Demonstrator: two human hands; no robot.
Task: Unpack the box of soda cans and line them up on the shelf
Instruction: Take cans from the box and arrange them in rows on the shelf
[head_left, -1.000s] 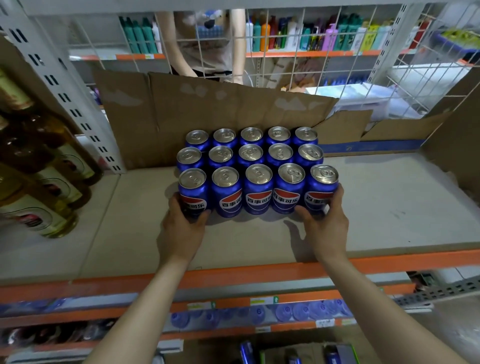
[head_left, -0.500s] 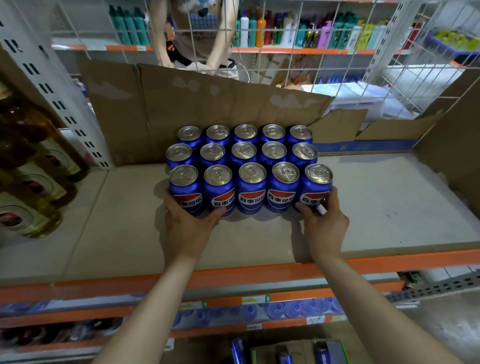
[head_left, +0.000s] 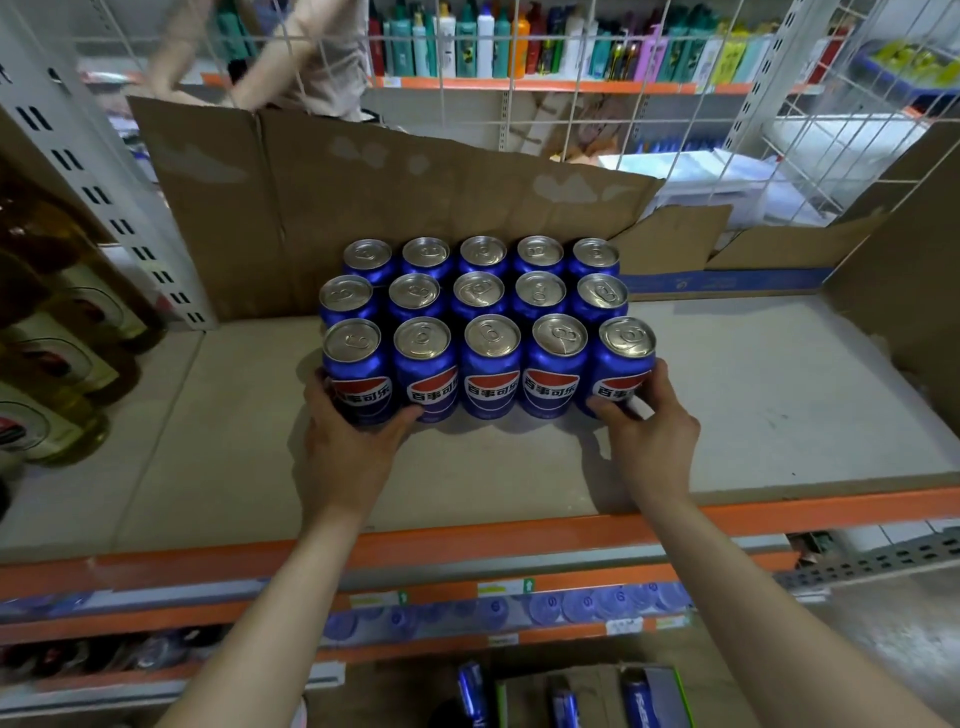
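Observation:
Several blue soda cans (head_left: 491, 374) stand upright in three tight rows on the beige shelf board (head_left: 753, 405). My left hand (head_left: 348, 447) grips the base of the front-left can (head_left: 356, 371), thumb under the second can. My right hand (head_left: 647, 426) grips the base of the front-right can (head_left: 623, 369). Flattened brown cardboard (head_left: 405, 182) leans upright behind the cans. Below the shelf, an open box (head_left: 592, 696) shows more blue cans.
Bottles of amber liquid (head_left: 62, 364) lie stacked at the shelf's left end. More cardboard (head_left: 904, 270) lines the right side. The shelf has an orange front rail (head_left: 467, 545). Behind the wire mesh (head_left: 571, 104) another person's arms (head_left: 260, 67) move near a far shelf of bottles.
Both hands stay at the front corner cans, the left thumb now reaching under the second can. The view has tilted slightly; the person behind has shifted their arms.

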